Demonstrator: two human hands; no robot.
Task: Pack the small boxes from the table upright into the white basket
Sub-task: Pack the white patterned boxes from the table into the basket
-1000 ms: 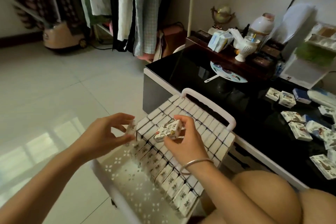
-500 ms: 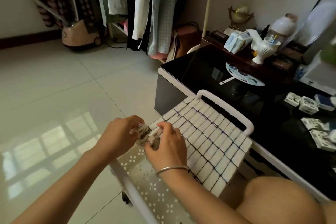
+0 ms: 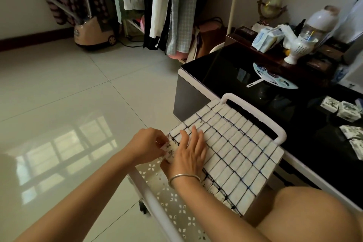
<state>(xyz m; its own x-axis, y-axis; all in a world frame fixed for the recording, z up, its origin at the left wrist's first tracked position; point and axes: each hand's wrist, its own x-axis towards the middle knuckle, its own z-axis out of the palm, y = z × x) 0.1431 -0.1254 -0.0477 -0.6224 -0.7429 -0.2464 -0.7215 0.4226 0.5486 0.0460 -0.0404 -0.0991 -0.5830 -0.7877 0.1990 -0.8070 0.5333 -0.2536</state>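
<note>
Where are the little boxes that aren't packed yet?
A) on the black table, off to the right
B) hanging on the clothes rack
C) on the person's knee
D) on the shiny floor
A: several loose small boxes lie on the black table at the right edge of the view, apart from the white basket, where the packed boxes stand in rows.

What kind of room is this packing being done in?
Most likely a room in a home, perhaps a bedroom or living area. Clothes hang on a rack over a pale tiled floor, a garment steamer stands beside them, and household clutter crowds the black glass table.
</note>
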